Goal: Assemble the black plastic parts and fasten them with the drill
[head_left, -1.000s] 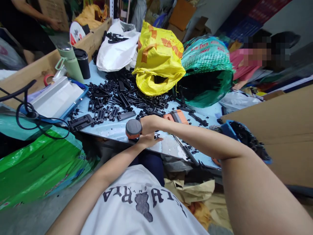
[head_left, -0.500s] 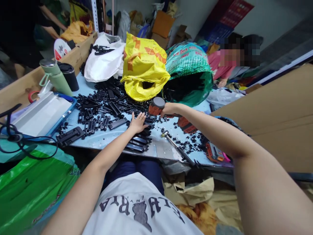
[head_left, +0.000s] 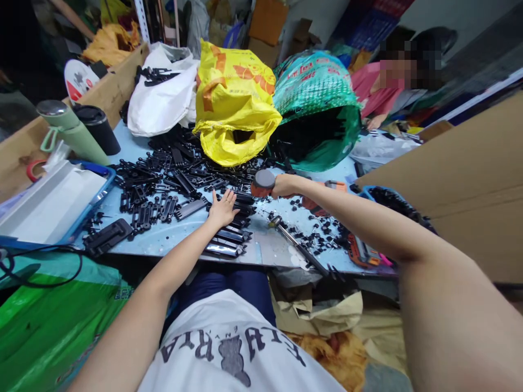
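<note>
My right hand (head_left: 285, 185) is wrapped round an orange and grey cordless drill (head_left: 263, 183). Its rounded grey end faces left, and my forearm hides part of the tool. My left hand (head_left: 223, 208) lies with fingers spread on a row of long black plastic parts (head_left: 229, 235) lined up near the table's front edge. To the right of this row, a hammer (head_left: 300, 245) rests on the blue tabletop (head_left: 183, 226). Small black pieces with thin metal pins (head_left: 316, 237) are scattered around it.
Behind my hands stand a white sack (head_left: 163, 103), a yellow bag (head_left: 237, 103) and a green woven sack (head_left: 314, 103). Loose black parts (head_left: 163, 174) pile at left, beside a blue tray (head_left: 107, 188) and a green flask (head_left: 75, 128). A cardboard sheet (head_left: 461, 185) stands right; another person (head_left: 373, 95) works beyond.
The view has shifted slightly. The drill has turned a little in my right hand, and more orange shows beyond my forearm. My left hand stays spread on the black parts.
</note>
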Motion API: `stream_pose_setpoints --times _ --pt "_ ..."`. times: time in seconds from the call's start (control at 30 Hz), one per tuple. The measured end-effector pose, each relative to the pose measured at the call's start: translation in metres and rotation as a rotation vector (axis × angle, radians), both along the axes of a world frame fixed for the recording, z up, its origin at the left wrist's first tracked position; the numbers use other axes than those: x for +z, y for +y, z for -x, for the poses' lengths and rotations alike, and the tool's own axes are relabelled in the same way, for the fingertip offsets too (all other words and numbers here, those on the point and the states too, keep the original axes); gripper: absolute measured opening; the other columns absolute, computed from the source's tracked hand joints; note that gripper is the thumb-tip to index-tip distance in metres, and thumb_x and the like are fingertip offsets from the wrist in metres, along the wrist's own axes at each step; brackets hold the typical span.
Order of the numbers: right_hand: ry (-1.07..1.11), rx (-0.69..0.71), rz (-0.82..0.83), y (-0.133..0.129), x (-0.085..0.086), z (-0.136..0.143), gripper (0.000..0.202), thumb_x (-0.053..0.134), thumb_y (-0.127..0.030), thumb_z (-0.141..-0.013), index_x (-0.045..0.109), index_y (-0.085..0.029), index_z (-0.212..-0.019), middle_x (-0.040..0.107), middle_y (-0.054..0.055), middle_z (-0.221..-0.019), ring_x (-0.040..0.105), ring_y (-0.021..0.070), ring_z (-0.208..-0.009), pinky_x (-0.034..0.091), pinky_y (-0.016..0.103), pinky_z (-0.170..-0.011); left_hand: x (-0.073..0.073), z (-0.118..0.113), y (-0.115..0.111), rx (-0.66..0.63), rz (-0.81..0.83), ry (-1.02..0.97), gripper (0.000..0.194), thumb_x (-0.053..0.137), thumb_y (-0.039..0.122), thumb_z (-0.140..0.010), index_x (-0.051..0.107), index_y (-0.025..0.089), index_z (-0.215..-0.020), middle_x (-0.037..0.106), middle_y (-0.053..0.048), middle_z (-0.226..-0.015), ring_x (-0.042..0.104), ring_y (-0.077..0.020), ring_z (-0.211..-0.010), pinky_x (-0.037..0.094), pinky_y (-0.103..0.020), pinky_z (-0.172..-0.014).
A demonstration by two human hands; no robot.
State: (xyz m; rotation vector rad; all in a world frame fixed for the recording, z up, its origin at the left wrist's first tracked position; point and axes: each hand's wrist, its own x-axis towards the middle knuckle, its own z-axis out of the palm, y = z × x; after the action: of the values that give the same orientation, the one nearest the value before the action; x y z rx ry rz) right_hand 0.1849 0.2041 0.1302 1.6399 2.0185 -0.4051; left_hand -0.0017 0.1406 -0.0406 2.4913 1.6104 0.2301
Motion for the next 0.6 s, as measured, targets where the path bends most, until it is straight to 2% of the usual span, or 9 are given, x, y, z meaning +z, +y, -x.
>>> stream_pose_setpoints --times 0.17,0.33,0.47,0.6 --pt "0.041 -0.022 0.133 -0.023 0.002 0.008 0.018 0.067 -0.024 -0.06 0.064 -0.013 -0.075 0.058 0.002 -0.059 0.057 0.0151 -0.054 0.043 0.023 -0.048 0.003 0.002 -0.003 -0.011 -0.046 -0.018 0.056 0.027 0.042 -0.092 0.03 0.015 -0.141 0.025 -0.011 -0.149 0.009 -0.026 -0.14 -0.009 -0.064 -0.105" --pt "0.025 -0.021 0.132 -0.033 -0.004 0.017 0.018 0.064 -0.021 -0.06 0.064 -0.013 -0.076 0.058 0.002 -0.058 0.053 0.0131 -0.05 0.04 0.022 -0.045 0.015 -0.001 -0.007 -0.019 -0.01 -0.012 0.057 0.03 0.045 -0.092 0.033 0.013 -0.139 0.026 -0.013 -0.148 0.01 -0.0275 -0.14 -0.01 -0.065 -0.104" --pt "-0.024 0.09 0.108 -0.046 0.002 0.025 0.019 0.063 -0.023 -0.059 0.066 -0.014 -0.075 0.059 0.003 -0.058 0.056 0.0149 -0.054 0.039 0.022 -0.047 0.024 0.0 -0.04 -0.089 0.111 -0.039 0.071 0.027 0.059 -0.088 0.037 0.009 -0.137 0.028 -0.016 -0.147 0.013 -0.0287 -0.139 0.0 -0.055 -0.111" --pt "-0.014 0.219 0.106 -0.06 0.006 0.028 0.019 0.063 -0.026 -0.059 0.067 -0.017 -0.075 0.061 0.003 -0.061 0.058 0.0159 -0.059 0.037 0.022 -0.049 0.019 0.003 -0.083 -0.075 0.135 -0.112 0.093 0.03 0.072 -0.079 0.033 0.0 -0.137 0.022 -0.022 -0.148 0.013 -0.0344 -0.138 0.011 -0.047 -0.112"
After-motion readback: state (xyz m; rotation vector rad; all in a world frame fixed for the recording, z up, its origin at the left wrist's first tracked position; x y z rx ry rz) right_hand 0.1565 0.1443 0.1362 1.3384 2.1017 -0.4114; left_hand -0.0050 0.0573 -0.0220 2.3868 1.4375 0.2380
